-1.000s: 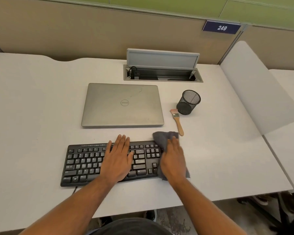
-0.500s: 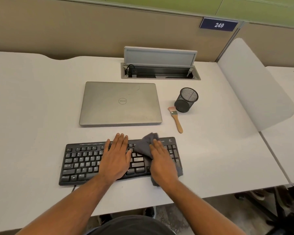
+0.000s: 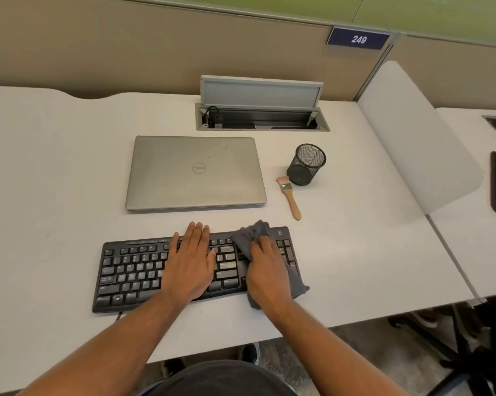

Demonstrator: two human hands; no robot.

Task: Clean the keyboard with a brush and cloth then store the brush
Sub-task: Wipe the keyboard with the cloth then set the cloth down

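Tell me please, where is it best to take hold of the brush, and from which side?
Probably the wooden handle of the brush, from above at the near end. It lies flat on the desk, and its bristles point toward the mesh cup, which crowds that end.

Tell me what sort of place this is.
Most likely an office cubicle or shared workstation: fabric partition walls carry a numbered plate reading 249, the white desk has a flip-up cable and power hatch, and a frosted divider separates the next desk.
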